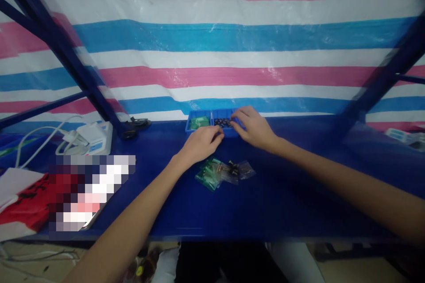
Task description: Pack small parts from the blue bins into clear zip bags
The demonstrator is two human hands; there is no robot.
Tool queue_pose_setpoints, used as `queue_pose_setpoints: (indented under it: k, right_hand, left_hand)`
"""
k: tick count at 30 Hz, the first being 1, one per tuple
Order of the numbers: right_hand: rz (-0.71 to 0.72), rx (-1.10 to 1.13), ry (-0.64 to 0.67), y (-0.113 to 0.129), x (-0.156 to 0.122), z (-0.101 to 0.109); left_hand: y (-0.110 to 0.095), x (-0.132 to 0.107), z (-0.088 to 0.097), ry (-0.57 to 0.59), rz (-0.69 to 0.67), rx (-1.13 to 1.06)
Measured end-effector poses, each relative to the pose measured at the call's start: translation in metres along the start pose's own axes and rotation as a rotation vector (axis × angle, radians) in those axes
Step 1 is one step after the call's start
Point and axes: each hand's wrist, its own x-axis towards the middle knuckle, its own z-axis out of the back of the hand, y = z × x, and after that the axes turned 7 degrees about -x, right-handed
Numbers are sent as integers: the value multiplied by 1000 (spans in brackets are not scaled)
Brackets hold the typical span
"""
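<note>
I am facing a sheet [232, 37] that is running in pink, white and blue stripes; my table [282, 199] is showing deep blue, my trays [229, 133] a brighter blue; my packets [200, 122] are looking green, the small pieces [223, 122] dark; the power strip [105, 141] is showing white, the packaging [20, 208] red with black marks.

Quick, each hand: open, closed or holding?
Left hand: curled by blue plastic tray; grip unclear.
Right hand: curled at small dark pieces; grip unclear.

Bins [211, 120] on table [282, 199], packets [209, 174] before them, power strip [106, 138] further left
</note>
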Motion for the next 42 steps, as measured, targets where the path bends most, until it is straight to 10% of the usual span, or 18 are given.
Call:
queue_pose_setpoints:
  k: [15, 42]
  right_hand:
    - [94, 315, 387, 43, -54, 33]
    - [216, 303, 388, 55, -65, 19]
  left_hand:
    - [-7, 0, 32, 703, 204, -228]
    - [11, -2, 41, 721, 305, -213]
